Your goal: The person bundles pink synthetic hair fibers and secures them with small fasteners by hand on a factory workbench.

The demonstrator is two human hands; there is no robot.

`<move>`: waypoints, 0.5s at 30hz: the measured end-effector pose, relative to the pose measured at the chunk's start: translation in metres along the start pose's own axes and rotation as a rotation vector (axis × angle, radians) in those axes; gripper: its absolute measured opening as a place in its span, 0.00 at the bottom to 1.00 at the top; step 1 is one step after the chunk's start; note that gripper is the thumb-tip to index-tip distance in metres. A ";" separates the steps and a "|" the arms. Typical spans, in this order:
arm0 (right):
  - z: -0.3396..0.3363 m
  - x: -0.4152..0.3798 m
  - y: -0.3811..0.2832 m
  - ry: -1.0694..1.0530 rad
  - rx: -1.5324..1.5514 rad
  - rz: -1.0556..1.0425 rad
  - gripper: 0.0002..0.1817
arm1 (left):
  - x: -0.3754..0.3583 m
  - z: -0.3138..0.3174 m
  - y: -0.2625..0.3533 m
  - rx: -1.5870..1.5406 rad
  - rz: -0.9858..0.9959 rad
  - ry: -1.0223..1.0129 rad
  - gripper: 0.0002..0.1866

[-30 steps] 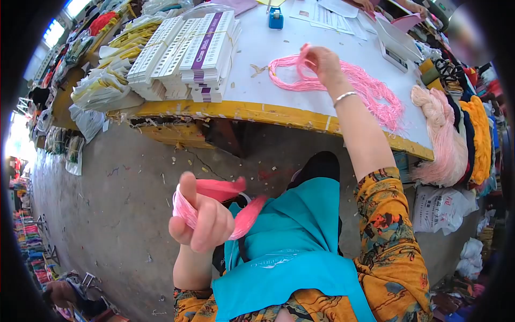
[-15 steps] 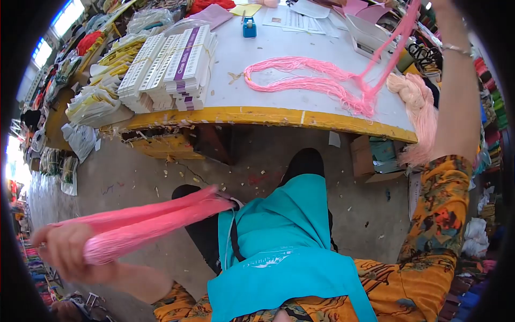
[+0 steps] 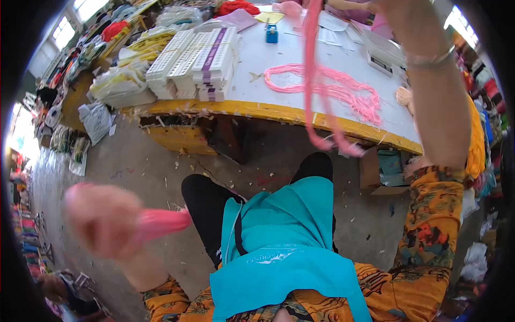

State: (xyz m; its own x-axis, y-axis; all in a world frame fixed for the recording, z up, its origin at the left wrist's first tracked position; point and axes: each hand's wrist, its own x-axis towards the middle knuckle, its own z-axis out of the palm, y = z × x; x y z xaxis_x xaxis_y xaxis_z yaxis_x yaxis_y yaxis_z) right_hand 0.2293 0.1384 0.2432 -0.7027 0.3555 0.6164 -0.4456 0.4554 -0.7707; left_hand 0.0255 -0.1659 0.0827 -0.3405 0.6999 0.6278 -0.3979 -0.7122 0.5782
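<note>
the fingers of the left hand (image 3: 104, 220) are blurred but look clenched round a pink bundle (image 3: 163, 221), whose short end juts from the fist toward the left knee (image 3: 201, 201); so tight a grip would presumably keep loose threads gathered. the right hand (image 3: 412, 24) is raised at the top edge with its fingers cut off from view, so i cannot tell what they grasp. beside it, long pink strands (image 3: 311, 70) run up out of sight and hang in front of the bench (image 3: 247, 80), their ends below its yellow edge in this view; the arm's height probably lets that length fall straight and clear.

beyond them a looped pink skein (image 3: 354, 96) lies stretched along the bench top, seemingly laid out lengthwise so its threads tangle less. to its left, white cards (image 3: 214, 61) stand in tidy piles by the front edge, likely squared up to save room. a blue tape dispenser (image 3: 272, 35) sits farther back, and what looks like a scale (image 3: 380, 63) to the right, both apparently kept off the middle to leave the threads space.
</note>
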 end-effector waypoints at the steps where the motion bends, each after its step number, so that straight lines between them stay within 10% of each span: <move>1: 0.011 -0.009 0.011 -0.042 -0.008 0.051 0.08 | -0.002 0.007 -0.025 0.228 -0.037 -0.154 0.15; 5: 0.066 -0.069 0.066 -0.023 0.081 0.355 0.10 | -0.010 0.025 -0.075 0.446 -0.594 0.030 0.17; 15: 0.086 -0.170 0.124 0.056 0.217 0.686 0.09 | 0.000 0.007 -0.171 0.255 -0.591 0.194 0.22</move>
State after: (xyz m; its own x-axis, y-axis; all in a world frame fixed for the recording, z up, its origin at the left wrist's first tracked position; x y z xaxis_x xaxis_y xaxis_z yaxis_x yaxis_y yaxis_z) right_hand 0.2461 0.0641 0.0292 -0.8370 0.5471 -0.0149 -0.0186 -0.0557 -0.9983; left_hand 0.0993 -0.0446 -0.0128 -0.2836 0.9559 0.0771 -0.3591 -0.1804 0.9157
